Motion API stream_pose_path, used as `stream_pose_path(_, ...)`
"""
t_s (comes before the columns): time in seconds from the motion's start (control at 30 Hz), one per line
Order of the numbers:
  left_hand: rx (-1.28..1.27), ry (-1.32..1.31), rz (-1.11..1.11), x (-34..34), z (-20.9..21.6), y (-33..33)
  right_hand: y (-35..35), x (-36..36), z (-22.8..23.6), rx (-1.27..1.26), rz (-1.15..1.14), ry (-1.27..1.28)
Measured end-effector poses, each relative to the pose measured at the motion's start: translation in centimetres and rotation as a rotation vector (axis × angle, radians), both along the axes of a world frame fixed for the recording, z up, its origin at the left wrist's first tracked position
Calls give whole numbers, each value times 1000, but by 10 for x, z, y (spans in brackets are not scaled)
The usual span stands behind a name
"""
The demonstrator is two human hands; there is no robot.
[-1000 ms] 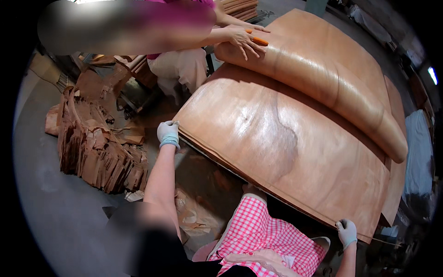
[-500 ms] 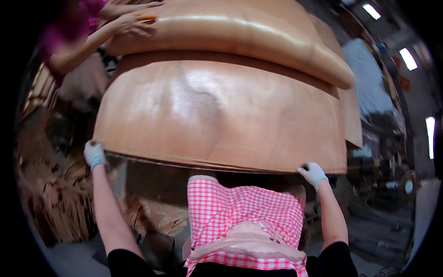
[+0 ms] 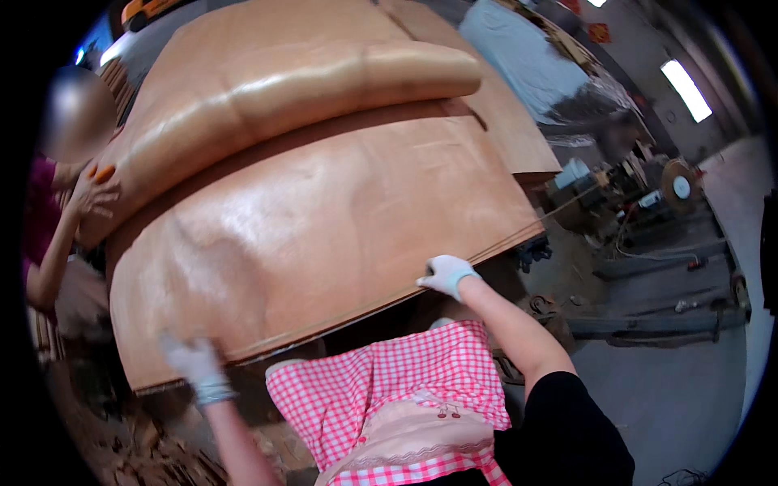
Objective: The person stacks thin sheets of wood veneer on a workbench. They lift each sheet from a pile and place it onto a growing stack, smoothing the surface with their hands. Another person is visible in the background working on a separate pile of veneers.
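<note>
A broad stack of thin tan wood veneer sheets (image 3: 365, 186) lies in front of me, its near edge running slantwise past my apron. Across the stack, a veneer sheet is curled back into a long roll (image 3: 308, 91). My right hand (image 3: 448, 275), in a white glove, is closed at the near edge, thumb and fingers pinching the veneer there. My left hand (image 3: 197, 368), also gloved, is over the near edge further left. Motion smears its fingers, so its grip cannot be made out.
At the far left a co-worker's hand (image 3: 96, 193) rests by the roll's end, with something orange at it. More board (image 3: 519, 150) extends beyond the stack on the right. Machinery with a round disc (image 3: 679, 182) stands right, and wood scraps (image 3: 154, 454) lie low at left.
My view has turned, so the stack now slants up to the right. My left hand has moved from the left corner inward along the edge. The co-worker's hand still rests by the roll.
</note>
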State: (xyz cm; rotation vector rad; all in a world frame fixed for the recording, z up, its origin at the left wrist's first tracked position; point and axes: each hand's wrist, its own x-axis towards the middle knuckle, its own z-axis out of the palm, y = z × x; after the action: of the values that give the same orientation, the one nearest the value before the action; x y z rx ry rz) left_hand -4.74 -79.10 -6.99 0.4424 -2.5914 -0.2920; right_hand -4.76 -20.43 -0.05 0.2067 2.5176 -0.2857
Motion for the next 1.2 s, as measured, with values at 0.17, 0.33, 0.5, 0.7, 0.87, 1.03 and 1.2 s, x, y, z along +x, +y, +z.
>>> stream_pose_path(0.17, 163, -348, -697, 12, 49, 334, 9, 2, -10, -52, 15, 36)
stream_pose_path(0.33, 95, -475, -793, 8, 19, 405, 25, 8, -7, -200, -6, 50)
stream_pose_path(0.5, 86, -546, -740, 5, 22, 399, 159, 19, -3, -340, -49, 82)
stream_pose_path(0.7, 29, -580, -726, 3, 23, 398, 337, 34, 21, -88, -187, 158)
stream_pose_path(0.87, 34, -589, -745, 3, 24, 398, 403, 30, -2, 154, -315, 110)
stream_pose_path(1.03, 4, -578, -740, 3, 24, 396, 409, 24, -41, 43, -510, 78)
stream_pose_path(1.2, 39, -551, -759, 5, 22, 404, 420, 86, -89, 48, -1152, 637)
